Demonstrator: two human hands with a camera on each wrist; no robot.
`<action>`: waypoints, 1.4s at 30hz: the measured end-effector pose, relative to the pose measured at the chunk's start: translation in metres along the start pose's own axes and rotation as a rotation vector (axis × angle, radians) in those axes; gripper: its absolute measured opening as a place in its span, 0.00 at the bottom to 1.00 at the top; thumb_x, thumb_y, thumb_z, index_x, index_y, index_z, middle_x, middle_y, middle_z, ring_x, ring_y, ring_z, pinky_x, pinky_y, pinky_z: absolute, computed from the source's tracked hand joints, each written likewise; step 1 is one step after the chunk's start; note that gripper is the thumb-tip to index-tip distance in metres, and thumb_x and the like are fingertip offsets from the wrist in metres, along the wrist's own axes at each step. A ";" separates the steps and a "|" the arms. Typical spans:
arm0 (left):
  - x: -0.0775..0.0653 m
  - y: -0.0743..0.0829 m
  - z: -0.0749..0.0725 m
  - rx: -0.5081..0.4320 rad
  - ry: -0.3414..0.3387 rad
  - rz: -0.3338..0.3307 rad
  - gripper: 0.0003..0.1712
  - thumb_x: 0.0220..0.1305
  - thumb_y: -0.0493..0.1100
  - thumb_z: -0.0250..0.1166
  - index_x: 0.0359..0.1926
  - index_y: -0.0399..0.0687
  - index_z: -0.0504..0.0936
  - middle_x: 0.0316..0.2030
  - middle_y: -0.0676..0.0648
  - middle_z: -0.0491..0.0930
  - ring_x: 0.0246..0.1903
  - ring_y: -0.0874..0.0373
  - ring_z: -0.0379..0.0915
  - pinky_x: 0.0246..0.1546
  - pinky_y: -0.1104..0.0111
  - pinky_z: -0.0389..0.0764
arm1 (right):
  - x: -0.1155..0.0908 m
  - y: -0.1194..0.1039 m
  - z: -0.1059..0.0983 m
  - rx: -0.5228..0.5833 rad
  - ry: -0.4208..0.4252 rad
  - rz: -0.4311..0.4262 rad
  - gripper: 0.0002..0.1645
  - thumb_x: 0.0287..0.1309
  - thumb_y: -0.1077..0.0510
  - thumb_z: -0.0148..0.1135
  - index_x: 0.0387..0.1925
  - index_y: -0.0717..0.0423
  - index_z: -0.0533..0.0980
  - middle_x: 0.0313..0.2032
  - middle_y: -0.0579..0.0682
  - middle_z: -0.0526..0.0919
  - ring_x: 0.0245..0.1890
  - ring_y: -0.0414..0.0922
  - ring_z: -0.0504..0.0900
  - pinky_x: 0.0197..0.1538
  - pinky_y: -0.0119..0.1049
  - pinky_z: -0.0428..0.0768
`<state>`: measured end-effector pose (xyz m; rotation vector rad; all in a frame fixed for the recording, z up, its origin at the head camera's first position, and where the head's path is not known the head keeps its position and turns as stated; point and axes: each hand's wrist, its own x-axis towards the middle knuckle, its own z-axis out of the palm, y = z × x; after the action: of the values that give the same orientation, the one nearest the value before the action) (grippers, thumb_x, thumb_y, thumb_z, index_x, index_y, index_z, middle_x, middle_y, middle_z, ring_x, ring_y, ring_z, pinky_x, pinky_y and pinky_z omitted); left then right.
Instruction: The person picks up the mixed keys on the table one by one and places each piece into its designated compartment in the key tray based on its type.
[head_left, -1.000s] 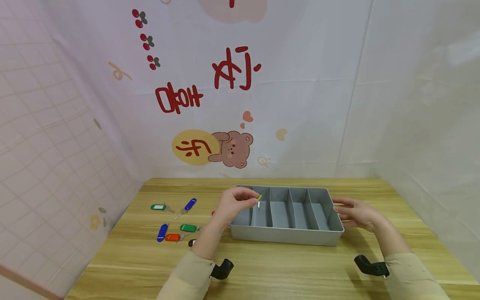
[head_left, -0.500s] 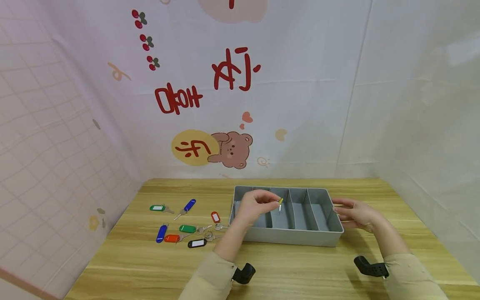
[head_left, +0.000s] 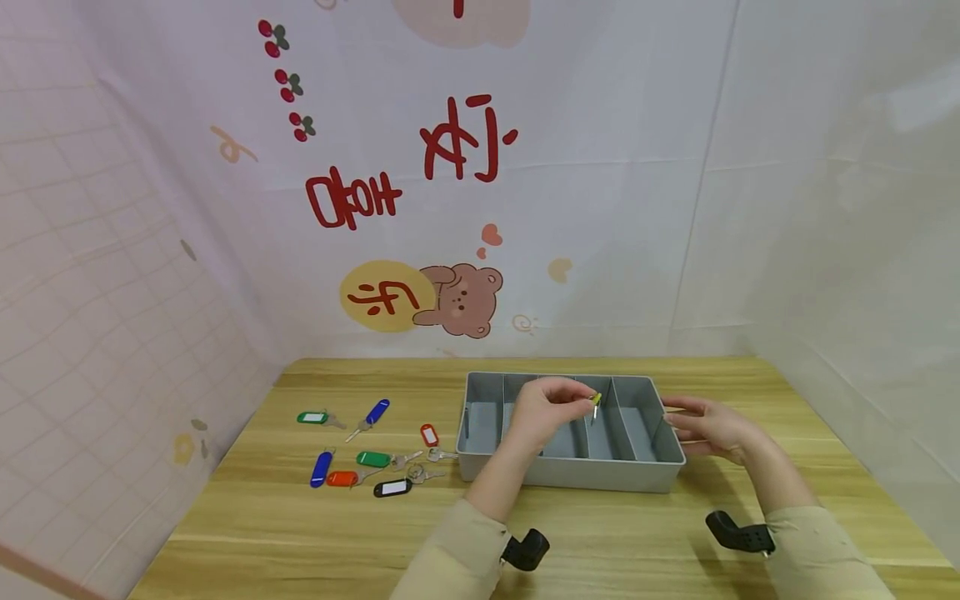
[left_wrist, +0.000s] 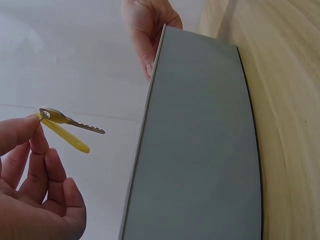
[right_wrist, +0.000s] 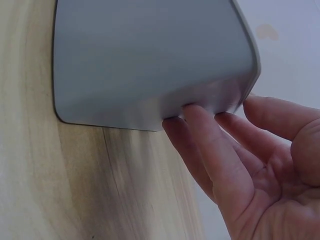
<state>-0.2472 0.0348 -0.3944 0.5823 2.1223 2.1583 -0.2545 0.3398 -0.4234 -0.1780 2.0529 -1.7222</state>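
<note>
My left hand (head_left: 536, 421) is raised over the grey divided box (head_left: 585, 473), above a compartment right of its middle. Thumb and forefinger pinch a key (left_wrist: 86, 126) by its ring, and a yellow key tag (left_wrist: 72, 138) hangs from the same ring. In the left wrist view the key's toothed blade points toward the box, above its rim. My right hand (head_left: 716, 427) is at the box's right end. The right wrist view has its straight fingertips touching the end wall and the thumb at the rim.
Left of the box lie several tagged keys, with green tags (head_left: 373, 459), blue tags (head_left: 321, 469), red-orange tags (head_left: 342, 478) and a black tag (head_left: 392, 488). Thin dividers (head_left: 622, 425) split the box into several compartments. A white patterned cloth (head_left: 600, 208) hangs behind the wooden table (head_left: 247, 517).
My left hand has carried the yellow-tagged key rightward across the box, from its left compartments to right of the middle. My right hand has stayed at the box's end.
</note>
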 end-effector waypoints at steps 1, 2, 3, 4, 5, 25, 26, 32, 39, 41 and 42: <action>0.001 0.001 0.003 0.008 0.001 -0.001 0.08 0.57 0.32 0.72 0.39 0.37 0.89 0.35 0.46 0.85 0.30 0.65 0.77 0.34 0.73 0.79 | 0.000 0.000 0.000 -0.003 0.000 -0.001 0.41 0.73 0.61 0.53 0.71 0.78 0.43 0.58 0.63 0.75 0.50 0.51 0.83 0.49 0.47 0.81; 0.002 0.001 0.007 0.018 0.002 -0.001 0.07 0.57 0.32 0.72 0.39 0.37 0.89 0.34 0.47 0.86 0.30 0.66 0.77 0.34 0.73 0.79 | 0.000 0.000 0.000 -0.004 0.002 -0.002 0.40 0.73 0.61 0.53 0.71 0.78 0.43 0.59 0.64 0.75 0.50 0.51 0.83 0.49 0.47 0.81; 0.003 0.002 0.010 0.028 0.001 -0.002 0.07 0.57 0.32 0.72 0.38 0.37 0.89 0.34 0.48 0.86 0.30 0.66 0.77 0.34 0.73 0.79 | 0.001 0.000 0.000 -0.008 0.003 -0.003 0.40 0.73 0.61 0.52 0.71 0.78 0.44 0.59 0.64 0.75 0.50 0.51 0.83 0.50 0.47 0.81; 0.004 0.002 0.013 0.037 0.002 -0.006 0.07 0.57 0.32 0.72 0.38 0.38 0.89 0.34 0.49 0.85 0.29 0.67 0.77 0.33 0.73 0.79 | 0.001 0.000 0.000 -0.012 0.007 -0.003 0.40 0.73 0.61 0.52 0.71 0.78 0.44 0.59 0.65 0.74 0.50 0.51 0.82 0.50 0.47 0.81; 0.005 0.003 0.015 0.050 0.002 -0.010 0.06 0.57 0.32 0.72 0.38 0.39 0.89 0.33 0.50 0.85 0.29 0.67 0.76 0.33 0.74 0.79 | 0.001 0.000 0.000 -0.014 0.008 -0.002 0.40 0.73 0.61 0.52 0.71 0.78 0.44 0.59 0.66 0.74 0.50 0.51 0.82 0.50 0.47 0.81; 0.017 0.007 0.063 0.221 0.071 -0.021 0.03 0.55 0.36 0.75 0.31 0.48 0.91 0.23 0.60 0.82 0.24 0.73 0.72 0.26 0.77 0.74 | -0.001 -0.001 0.001 -0.024 0.025 0.027 0.40 0.74 0.59 0.52 0.72 0.78 0.45 0.59 0.64 0.74 0.52 0.52 0.81 0.50 0.48 0.81; 0.017 0.007 0.065 0.232 0.076 -0.019 0.03 0.55 0.36 0.75 0.31 0.49 0.91 0.22 0.61 0.81 0.23 0.73 0.72 0.26 0.77 0.73 | -0.001 -0.001 0.001 -0.027 0.028 0.029 0.40 0.74 0.59 0.52 0.72 0.77 0.45 0.59 0.64 0.74 0.52 0.52 0.81 0.51 0.48 0.81; 0.018 0.003 0.073 0.281 0.090 -0.013 0.04 0.54 0.36 0.75 0.29 0.50 0.91 0.21 0.61 0.80 0.22 0.73 0.70 0.24 0.78 0.72 | -0.001 -0.001 0.001 -0.042 0.041 0.037 0.40 0.74 0.59 0.52 0.72 0.77 0.45 0.62 0.69 0.70 0.53 0.53 0.80 0.51 0.48 0.80; 0.020 -0.003 0.078 0.300 0.101 -0.017 0.04 0.54 0.37 0.76 0.28 0.51 0.90 0.20 0.63 0.79 0.22 0.73 0.71 0.25 0.78 0.73 | -0.001 -0.001 0.001 -0.050 0.042 0.033 0.39 0.74 0.59 0.52 0.72 0.77 0.46 0.63 0.73 0.67 0.53 0.54 0.80 0.51 0.49 0.81; 0.021 -0.004 0.080 0.307 0.106 -0.023 0.04 0.54 0.37 0.76 0.28 0.52 0.90 0.20 0.64 0.79 0.22 0.73 0.71 0.25 0.78 0.73 | -0.001 -0.001 0.001 -0.054 0.041 0.033 0.39 0.74 0.59 0.51 0.72 0.76 0.45 0.64 0.73 0.66 0.53 0.54 0.80 0.51 0.48 0.81; 0.021 -0.005 0.080 0.306 0.108 -0.028 0.04 0.54 0.37 0.76 0.28 0.52 0.90 0.20 0.64 0.79 0.22 0.73 0.71 0.25 0.78 0.73 | -0.001 -0.001 0.001 -0.054 0.041 0.034 0.39 0.74 0.59 0.51 0.72 0.76 0.45 0.63 0.73 0.67 0.53 0.54 0.80 0.51 0.48 0.81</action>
<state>-0.2434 0.1179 -0.3957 0.4598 2.5245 1.9041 -0.2535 0.3391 -0.4226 -0.1249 2.1214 -1.6641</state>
